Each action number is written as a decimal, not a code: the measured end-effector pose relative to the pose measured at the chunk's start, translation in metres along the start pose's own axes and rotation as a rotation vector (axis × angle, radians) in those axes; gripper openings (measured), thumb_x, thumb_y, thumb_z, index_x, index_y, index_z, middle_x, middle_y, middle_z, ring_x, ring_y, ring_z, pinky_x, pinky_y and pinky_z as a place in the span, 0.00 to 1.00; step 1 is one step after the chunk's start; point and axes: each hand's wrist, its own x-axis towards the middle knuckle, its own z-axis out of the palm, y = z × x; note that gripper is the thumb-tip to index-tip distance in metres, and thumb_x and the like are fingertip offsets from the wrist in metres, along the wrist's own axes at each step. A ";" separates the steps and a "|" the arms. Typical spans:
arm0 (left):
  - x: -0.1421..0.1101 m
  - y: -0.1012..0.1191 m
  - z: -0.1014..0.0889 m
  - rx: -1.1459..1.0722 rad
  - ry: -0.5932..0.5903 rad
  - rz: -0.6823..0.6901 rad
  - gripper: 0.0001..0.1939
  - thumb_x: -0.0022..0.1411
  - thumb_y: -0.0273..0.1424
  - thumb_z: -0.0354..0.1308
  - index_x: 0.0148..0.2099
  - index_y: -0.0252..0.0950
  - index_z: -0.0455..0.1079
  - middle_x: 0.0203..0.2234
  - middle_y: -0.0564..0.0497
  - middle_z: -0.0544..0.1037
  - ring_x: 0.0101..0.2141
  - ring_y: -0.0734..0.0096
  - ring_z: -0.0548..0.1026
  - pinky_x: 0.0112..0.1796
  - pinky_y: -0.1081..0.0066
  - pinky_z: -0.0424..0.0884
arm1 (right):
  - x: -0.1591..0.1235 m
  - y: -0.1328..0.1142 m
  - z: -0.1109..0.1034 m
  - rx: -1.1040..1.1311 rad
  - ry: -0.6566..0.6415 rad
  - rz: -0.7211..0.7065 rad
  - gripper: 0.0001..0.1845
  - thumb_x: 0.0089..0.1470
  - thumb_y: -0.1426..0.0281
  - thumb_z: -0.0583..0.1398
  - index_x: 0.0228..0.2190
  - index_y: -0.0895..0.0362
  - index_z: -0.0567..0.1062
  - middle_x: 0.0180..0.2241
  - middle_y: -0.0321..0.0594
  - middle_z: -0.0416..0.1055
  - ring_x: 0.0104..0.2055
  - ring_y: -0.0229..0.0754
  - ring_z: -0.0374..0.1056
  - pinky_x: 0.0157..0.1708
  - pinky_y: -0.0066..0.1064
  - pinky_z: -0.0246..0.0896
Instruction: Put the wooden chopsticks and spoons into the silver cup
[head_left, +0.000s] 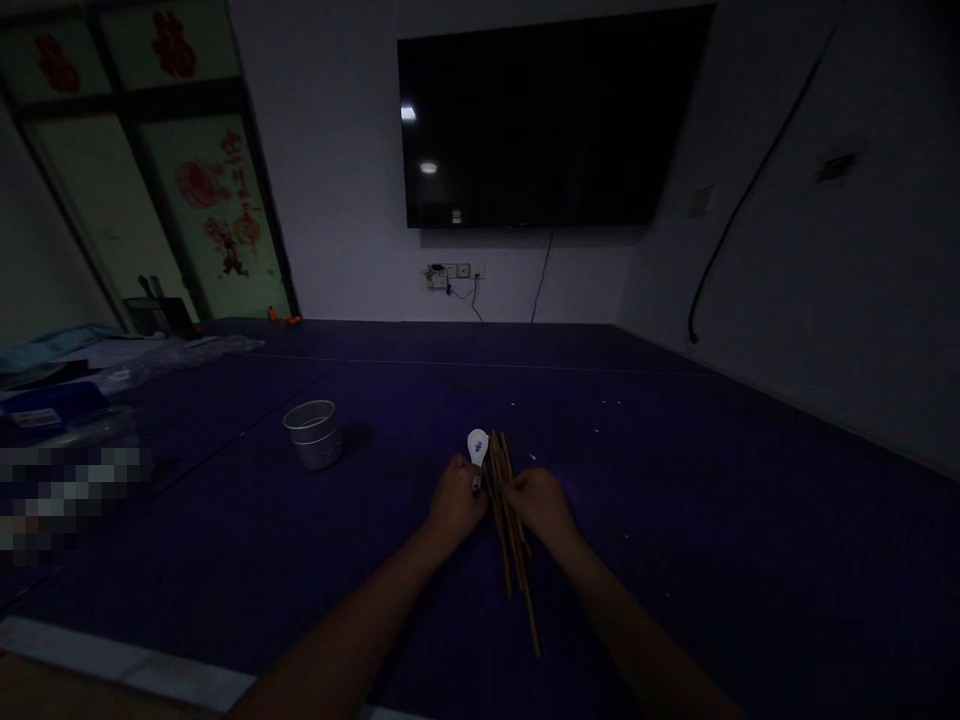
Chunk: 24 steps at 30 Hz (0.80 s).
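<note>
A person's left hand [457, 500] grips one white spoon [478, 443] by its handle, bowl pointing away, as the right hand [541, 503] pinches a bundle of chopsticks [512, 548], at least four, over a purple surface [675, 450]. The sticks' long axis runs away from the person, near ends slanting right. One cup [316, 440] stands upright to the left.

In dim light, you face a pale far wall [330, 200] with a dark wide television [555, 120]; at far left, paneled doors [166, 150] bear red decorations [196, 185].
</note>
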 end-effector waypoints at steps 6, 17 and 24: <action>0.002 -0.001 -0.002 0.094 -0.025 -0.071 0.14 0.52 0.20 0.51 0.40 0.31 0.73 0.37 0.44 0.72 0.38 0.69 0.72 0.40 0.73 0.67 | -0.001 0.001 -0.002 -0.048 0.005 0.016 0.16 0.50 0.65 0.56 0.17 0.58 0.75 0.19 0.43 0.73 0.23 0.38 0.68 0.19 0.26 0.45; 0.006 0.004 -0.007 0.206 -0.114 -0.115 0.11 0.57 0.24 0.48 0.39 0.32 0.71 0.35 0.44 0.76 0.35 0.68 0.74 0.33 0.74 0.65 | -0.004 0.001 -0.007 -0.083 -0.004 0.057 0.13 0.49 0.64 0.57 0.24 0.57 0.78 0.24 0.45 0.76 0.31 0.42 0.72 0.25 0.26 0.52; 0.006 0.005 -0.012 0.195 -0.096 -0.176 0.12 0.56 0.24 0.48 0.40 0.30 0.70 0.33 0.41 0.77 0.35 0.66 0.75 0.32 0.74 0.65 | -0.005 0.001 -0.013 -0.120 -0.039 0.059 0.12 0.52 0.64 0.56 0.27 0.56 0.79 0.27 0.45 0.77 0.34 0.43 0.73 0.28 0.26 0.55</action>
